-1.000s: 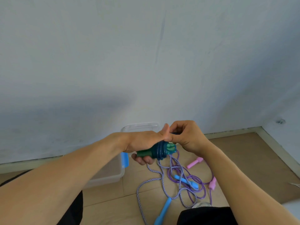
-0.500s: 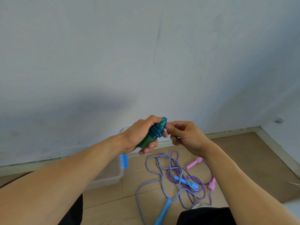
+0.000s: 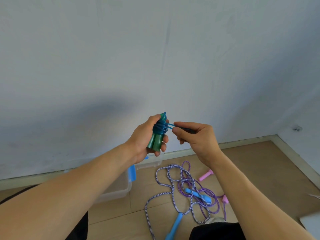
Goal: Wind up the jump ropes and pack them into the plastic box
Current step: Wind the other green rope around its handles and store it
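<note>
left arm: bare all the way from the hand to the edge of the shot, no sleeve showing
right arm: same deal, bare forearm, no sleeve
left hand point(image 3: 147, 135): no glove, no rings I can spot, no watch or band at the wrist
right hand point(image 3: 195, 135): also bare, no glove, wrist has nothing on it
legs: dark, pretty much black clothing point(image 3: 216, 230) peeking in along the bottom edge, one patch under each arm, plain fabric with no print visible
</note>
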Available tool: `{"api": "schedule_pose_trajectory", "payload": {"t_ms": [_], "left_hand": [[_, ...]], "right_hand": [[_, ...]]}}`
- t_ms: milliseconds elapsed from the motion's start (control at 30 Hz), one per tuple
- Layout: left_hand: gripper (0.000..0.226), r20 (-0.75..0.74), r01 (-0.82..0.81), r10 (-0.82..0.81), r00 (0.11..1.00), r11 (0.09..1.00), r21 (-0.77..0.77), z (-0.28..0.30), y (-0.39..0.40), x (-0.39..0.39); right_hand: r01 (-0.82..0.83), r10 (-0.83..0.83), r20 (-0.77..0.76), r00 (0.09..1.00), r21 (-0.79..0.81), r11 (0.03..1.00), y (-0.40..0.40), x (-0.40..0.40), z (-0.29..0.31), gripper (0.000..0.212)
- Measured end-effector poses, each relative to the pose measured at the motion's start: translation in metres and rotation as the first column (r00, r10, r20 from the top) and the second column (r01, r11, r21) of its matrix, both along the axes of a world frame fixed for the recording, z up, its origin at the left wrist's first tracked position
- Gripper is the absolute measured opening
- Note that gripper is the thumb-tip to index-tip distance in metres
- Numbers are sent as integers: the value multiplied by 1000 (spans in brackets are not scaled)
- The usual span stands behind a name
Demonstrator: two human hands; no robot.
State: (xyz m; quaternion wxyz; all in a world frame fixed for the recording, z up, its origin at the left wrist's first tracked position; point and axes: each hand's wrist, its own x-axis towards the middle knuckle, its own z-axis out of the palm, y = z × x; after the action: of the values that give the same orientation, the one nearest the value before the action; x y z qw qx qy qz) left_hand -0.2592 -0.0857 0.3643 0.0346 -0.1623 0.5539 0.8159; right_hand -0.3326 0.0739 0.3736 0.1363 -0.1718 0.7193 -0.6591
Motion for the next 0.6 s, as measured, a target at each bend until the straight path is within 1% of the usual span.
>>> {"api": "schedule_pose_trajectory", "payload": {"t_ms": [67, 133, 233, 267, 333, 433, 533, 600], "left_hand": [[42, 22, -50, 51, 998, 997, -52, 0, -1, -1], [43, 25, -70, 73, 997, 990, -124, -1, -2, -2], [44, 6, -36, 38, 999, 981, -189, 0, -1, -2], [44, 5, -9, 10, 1000, 984, -179, 0, 0, -1], [45, 9, 43, -42, 999, 993, -107, -1, 3, 1], [53, 3, 66, -66, 998, 998, -15, -3, 5, 3], [57, -26, 23, -23, 999, 1000, -7, -4, 6, 2], [53, -47, -40, 39, 998, 999, -19, -5, 5, 1]], "right_hand": [[14, -14, -10, 1000, -19, 1000, -2, 4, 2, 21], [22, -22, -41, 999, -2, 1000, -3, 7, 4, 27], [57, -57, -95, 994, 4, 998, -5, 12, 6, 30], [74, -73, -106, 992, 1, 997, -6, 13, 5, 29], [99, -95, -136, 986, 21, 995, -8, 15, 5, 25], [116, -105, -161, 981, 58, 992, -8, 15, 6, 22], [78, -73, -138, 988, 34, 996, -5, 16, 10, 21], [26, -23, -123, 992, 19, 999, -2, 19, 11, 20]]}}
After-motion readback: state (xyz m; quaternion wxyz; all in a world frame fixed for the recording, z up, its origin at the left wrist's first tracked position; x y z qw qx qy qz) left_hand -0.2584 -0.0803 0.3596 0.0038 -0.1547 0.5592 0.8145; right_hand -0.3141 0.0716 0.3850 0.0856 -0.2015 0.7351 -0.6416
